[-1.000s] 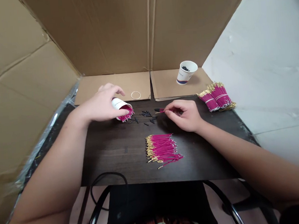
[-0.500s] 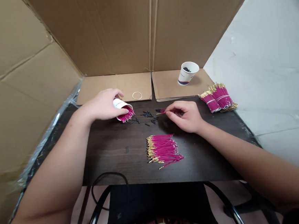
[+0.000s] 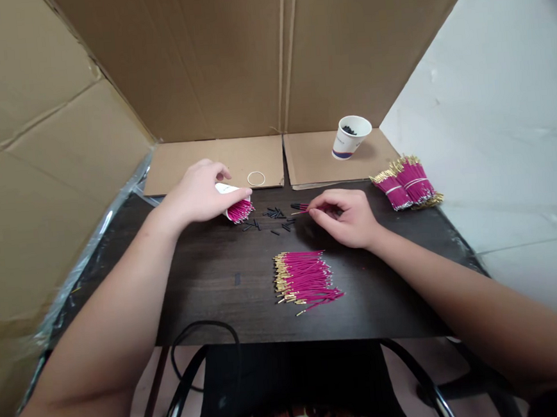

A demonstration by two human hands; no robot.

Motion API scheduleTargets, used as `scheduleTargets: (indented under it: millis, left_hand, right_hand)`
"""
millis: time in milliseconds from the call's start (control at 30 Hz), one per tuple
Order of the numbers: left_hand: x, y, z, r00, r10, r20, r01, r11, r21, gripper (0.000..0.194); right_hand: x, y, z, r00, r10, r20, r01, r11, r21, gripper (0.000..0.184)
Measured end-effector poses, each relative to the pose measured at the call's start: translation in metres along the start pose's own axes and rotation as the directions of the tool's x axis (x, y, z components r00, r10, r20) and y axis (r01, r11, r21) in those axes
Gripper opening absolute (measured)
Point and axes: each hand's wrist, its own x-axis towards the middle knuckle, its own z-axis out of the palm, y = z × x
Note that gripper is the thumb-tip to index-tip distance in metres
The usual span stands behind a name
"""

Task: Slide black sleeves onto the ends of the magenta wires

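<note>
My left hand (image 3: 200, 194) is closed round a white paper cup (image 3: 232, 200) that lies tipped on its side on the dark table (image 3: 207, 285), with magenta wires (image 3: 241, 210) sticking out of its mouth. My right hand (image 3: 349, 216) pinches a single magenta wire (image 3: 300, 208) whose tip carries a short black sleeve, pointing left. Between the two hands lie several small black sleeves (image 3: 274, 218). A loose pile of magenta wires with gold ends (image 3: 303, 280) lies on the table in front of my right hand.
An upright paper cup with black bits (image 3: 350, 136) stands on cardboard at the back right. Bundled magenta wires (image 3: 406, 182) lie at the right edge. A rubber band (image 3: 255, 178) lies on the cardboard. Cardboard walls close in the back and left; a black cable (image 3: 201, 333) hangs at the front.
My left hand has slid the tipped cup a little to the right, closer to the black sleeves. My right hand has held its place with the wire.
</note>
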Motion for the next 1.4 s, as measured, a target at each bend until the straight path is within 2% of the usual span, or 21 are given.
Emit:
scheduleTargets:
  millis: [200,333,433,567,633,767,867,967,1000,1067,1133,1300,1400]
  left_hand:
    - [-0.003,0.013,0.004,0.992,-0.046,-0.118,0.046,0.999,-0.007,0.05]
    - [-0.004,0.019,0.001,0.958,-0.122,-0.258,0.108,0.992,-0.068,0.046]
    - [-0.001,0.014,0.0,0.924,-0.193,-0.331,0.159,0.979,-0.126,0.044]
    - [0.008,-0.004,0.0,0.88,-0.245,-0.407,0.192,0.967,-0.168,0.043]
    - [0.013,-0.015,-0.001,0.873,-0.268,-0.406,0.206,0.96,-0.191,0.046]
    - [0.019,-0.036,-0.011,0.876,-0.36,-0.32,0.263,0.914,-0.309,0.047]
    - [0.02,-0.053,-0.023,0.838,-0.442,-0.32,0.318,0.872,-0.373,0.044]
    - [0.018,-0.071,-0.035,0.815,-0.467,-0.343,0.296,0.844,-0.447,0.047]
    - [0.018,-0.077,-0.038,0.784,-0.503,-0.364,0.312,0.826,-0.47,0.048]
    - [0.016,-0.088,-0.042,0.769,-0.519,-0.374,0.309,0.813,-0.493,0.049]
    - [0.014,-0.096,-0.044,0.768,-0.522,-0.37,0.31,0.81,-0.498,0.052]
    - [0.008,-0.11,-0.045,0.829,-0.442,-0.343,0.247,0.839,-0.485,0.046]
    - [0.004,-0.117,-0.046,0.822,-0.443,-0.358,0.246,0.843,-0.478,0.042]
  right_hand:
    - [0.0,0.0,0.0,1.0,0.003,0.005,-0.003,1.0,0.008,0.016]
    - [0.0,0.0,0.0,1.0,0.003,0.01,-0.003,1.0,0.012,0.016]
    - [0.0,0.0,0.0,1.0,0.01,0.012,-0.01,1.0,0.005,0.016]
    - [0.0,-0.001,0.0,1.0,0.0,0.013,0.0,1.0,0.013,0.016]
    - [0.0,-0.001,0.0,1.0,-0.011,0.015,0.011,1.0,0.02,0.016]
    - [0.001,-0.001,0.0,1.0,0.002,0.02,-0.002,1.0,0.014,0.016]
    - [0.001,-0.002,0.0,1.0,0.009,0.024,-0.009,1.0,0.014,0.018]
    - [0.001,-0.003,-0.001,1.0,0.005,0.026,-0.005,1.0,0.015,0.018]
    - [0.001,-0.003,-0.001,1.0,0.004,0.027,-0.004,1.0,0.015,0.018]
    - [0.001,-0.003,-0.001,1.0,0.0,0.025,0.0,1.0,0.012,0.018]
    - [0.001,-0.002,0.0,1.0,-0.01,0.023,0.009,1.0,0.01,0.017]
    - [0.0,0.0,0.0,0.999,-0.032,0.022,0.032,0.999,0.012,0.015]
    - [0.0,0.0,0.0,0.999,-0.027,0.023,0.027,1.0,0.01,0.015]
